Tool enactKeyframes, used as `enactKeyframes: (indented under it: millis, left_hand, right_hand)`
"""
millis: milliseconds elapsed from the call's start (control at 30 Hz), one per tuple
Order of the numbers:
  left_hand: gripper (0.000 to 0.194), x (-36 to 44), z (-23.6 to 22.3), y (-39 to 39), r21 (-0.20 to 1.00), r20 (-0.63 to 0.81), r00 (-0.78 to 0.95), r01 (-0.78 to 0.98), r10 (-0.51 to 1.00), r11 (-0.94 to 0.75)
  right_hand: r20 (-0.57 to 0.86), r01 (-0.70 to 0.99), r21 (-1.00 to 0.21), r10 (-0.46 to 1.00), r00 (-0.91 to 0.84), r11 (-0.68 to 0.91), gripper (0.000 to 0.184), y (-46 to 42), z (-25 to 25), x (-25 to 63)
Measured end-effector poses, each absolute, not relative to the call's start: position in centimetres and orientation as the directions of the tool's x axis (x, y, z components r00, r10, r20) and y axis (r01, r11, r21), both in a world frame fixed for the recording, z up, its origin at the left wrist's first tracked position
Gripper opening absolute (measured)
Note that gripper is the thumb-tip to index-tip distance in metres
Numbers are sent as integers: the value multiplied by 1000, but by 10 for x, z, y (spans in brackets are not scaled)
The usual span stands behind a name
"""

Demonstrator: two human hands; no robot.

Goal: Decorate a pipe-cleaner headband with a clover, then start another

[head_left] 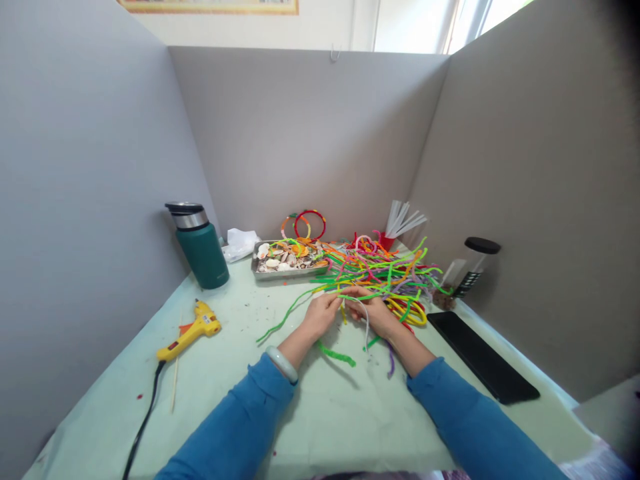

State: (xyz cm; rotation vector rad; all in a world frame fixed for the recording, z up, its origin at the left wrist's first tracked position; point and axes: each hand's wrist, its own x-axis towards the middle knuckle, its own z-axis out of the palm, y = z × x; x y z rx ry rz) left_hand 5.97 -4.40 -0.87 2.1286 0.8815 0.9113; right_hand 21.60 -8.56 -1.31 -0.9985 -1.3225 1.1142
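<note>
My left hand (321, 315) is closed in a pinch near the middle of the table, a pale jade-like bangle (283, 364) on its wrist. Close by on the right, my right hand (374, 315) has its fingers curled in. Between the two runs a green pipe cleaner (289, 311), its long end trailing to the left. A white pipe cleaner (367, 320) arcs from the fingertips down in front of my right hand. Beneath the wrists lie a fuzzy green piece (337, 355) and a purple pipe cleaner (391, 361). How the fingers grip is partly hidden.
Behind my hands spreads a pile of coloured pipe cleaners (395, 270). A metal tray (290, 273) of shells, a green bottle (203, 257) and a yellow glue gun (190, 331) are leftward. A black phone-like slab (483, 357) and a clear jar (470, 267) stand right. Grey partitions (310, 133) enclose the table.
</note>
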Motion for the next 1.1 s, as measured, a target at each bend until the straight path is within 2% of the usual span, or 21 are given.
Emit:
enactKeyframes:
  millis: [333,633,933,1100]
  left_hand:
    - [35,57,-4,-45,831,274,571,264,774,-490]
    - [30,53,0,-46,809,241,639,284,731,-515]
    - [24,53,-3,-46,780,283,621,294,731,-552]
    - [24,53,-3,-45,795,265,639,279,722,-539]
  right_hand:
    - [207,-29,-978,976,-64,206,25,-85,-13,218]
    - [207,-13,-978,977,-49,207,27,-86,-10,217]
    - [195,-37,-980,980,-43,194,33,-82,-15,218]
    - [209,-36,-978,977,-32,208,29,-80,-20,220]
